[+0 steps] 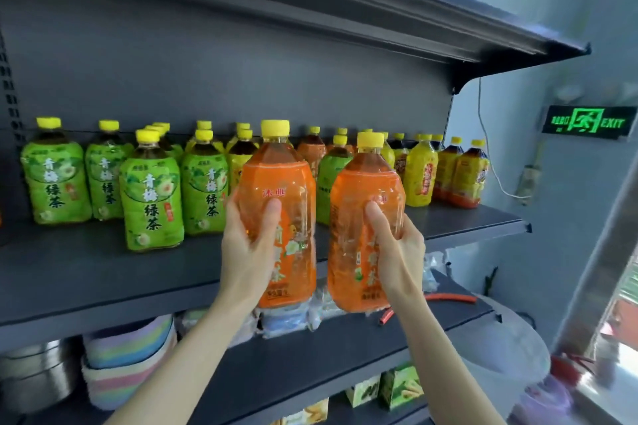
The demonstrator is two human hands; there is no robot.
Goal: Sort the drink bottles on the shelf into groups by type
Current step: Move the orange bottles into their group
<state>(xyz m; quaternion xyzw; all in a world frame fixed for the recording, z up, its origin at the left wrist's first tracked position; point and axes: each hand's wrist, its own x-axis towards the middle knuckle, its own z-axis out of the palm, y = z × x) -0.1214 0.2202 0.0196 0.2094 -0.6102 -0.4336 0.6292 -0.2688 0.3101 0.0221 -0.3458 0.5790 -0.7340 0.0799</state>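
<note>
The big grey shelf (103, 262) holds green bottles (150, 197) on the left and yellow bottles (419, 169) far right. Each hand's grip is wrapped tight around an upright orange bottle: left hand (247, 248) holds one (276, 183), right hand (397, 248) the other (359, 217), near the shelf's front edge.

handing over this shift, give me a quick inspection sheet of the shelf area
surface: dark shelf, front left bare
job's things: green bottles grouped left; yellow bottles right; one orange bottle in the back row with a green one beside it
clutter: nothing seen on this shelf
grippers: left hand holds left orange bottle; right hand holds right orange bottle
cables: white cord hanging on wall
surroundings: lit exit sign; striped bowls on lower shelf
</note>
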